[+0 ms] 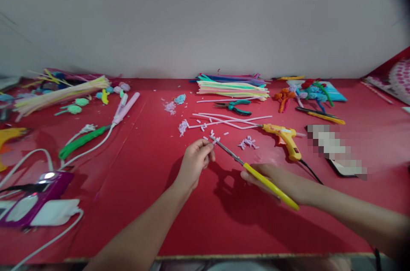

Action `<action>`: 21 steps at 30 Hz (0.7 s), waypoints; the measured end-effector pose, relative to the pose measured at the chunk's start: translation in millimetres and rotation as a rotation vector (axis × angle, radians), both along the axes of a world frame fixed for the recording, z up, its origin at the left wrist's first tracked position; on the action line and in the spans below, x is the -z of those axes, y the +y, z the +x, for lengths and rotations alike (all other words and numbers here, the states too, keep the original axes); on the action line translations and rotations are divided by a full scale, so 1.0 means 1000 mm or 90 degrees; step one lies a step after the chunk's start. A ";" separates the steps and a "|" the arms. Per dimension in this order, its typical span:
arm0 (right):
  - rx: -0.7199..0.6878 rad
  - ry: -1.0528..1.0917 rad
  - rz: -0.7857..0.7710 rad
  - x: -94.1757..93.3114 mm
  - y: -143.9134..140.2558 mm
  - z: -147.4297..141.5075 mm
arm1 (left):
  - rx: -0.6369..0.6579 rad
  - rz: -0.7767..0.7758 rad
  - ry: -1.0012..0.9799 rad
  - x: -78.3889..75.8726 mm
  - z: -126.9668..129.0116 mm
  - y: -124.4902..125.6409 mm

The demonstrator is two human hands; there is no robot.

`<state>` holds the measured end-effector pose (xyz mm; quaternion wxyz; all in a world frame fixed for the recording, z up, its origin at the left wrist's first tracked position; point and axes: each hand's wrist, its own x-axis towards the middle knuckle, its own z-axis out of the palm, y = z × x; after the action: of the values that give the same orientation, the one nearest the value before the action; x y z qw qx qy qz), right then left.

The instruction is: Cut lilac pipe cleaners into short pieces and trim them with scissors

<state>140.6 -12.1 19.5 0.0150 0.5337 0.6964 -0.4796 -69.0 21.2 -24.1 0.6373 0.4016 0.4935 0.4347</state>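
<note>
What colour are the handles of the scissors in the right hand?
Yellow, on the metal-bladed scissors; clearest in the head view.

Both forearms are bare, with no sleeves in view. The left hand (pixel 194 160) and right hand (pixel 272 180) wear no gloves. No rings show.

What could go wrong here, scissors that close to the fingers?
1. The scissors in the right hand have their tip at the left hand, which pinches a small pale piece; a cut could nick a finger.
2. The glue gun lies beside the right hand; if hot, a brush could burn.
</note>
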 end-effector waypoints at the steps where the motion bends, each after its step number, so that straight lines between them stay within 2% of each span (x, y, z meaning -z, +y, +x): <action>1: 0.000 0.010 0.000 0.000 0.000 -0.002 | 0.000 -0.004 0.002 0.000 0.000 0.000; 7: 0.043 0.042 -0.023 0.008 -0.001 -0.007 | -0.006 -0.001 0.001 -0.003 0.000 0.000; 13: 0.049 0.058 -0.018 0.017 -0.002 -0.009 | -0.006 -0.006 0.023 -0.004 -0.001 0.000; 21: 0.054 0.021 -0.056 0.006 -0.001 -0.012 | 0.005 -0.012 0.024 -0.002 -0.001 0.001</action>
<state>128.7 -13.5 13.8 0.0064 0.5538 0.6515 -0.5185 -70.5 22.4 -22.0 0.6336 0.4057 0.5078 0.4196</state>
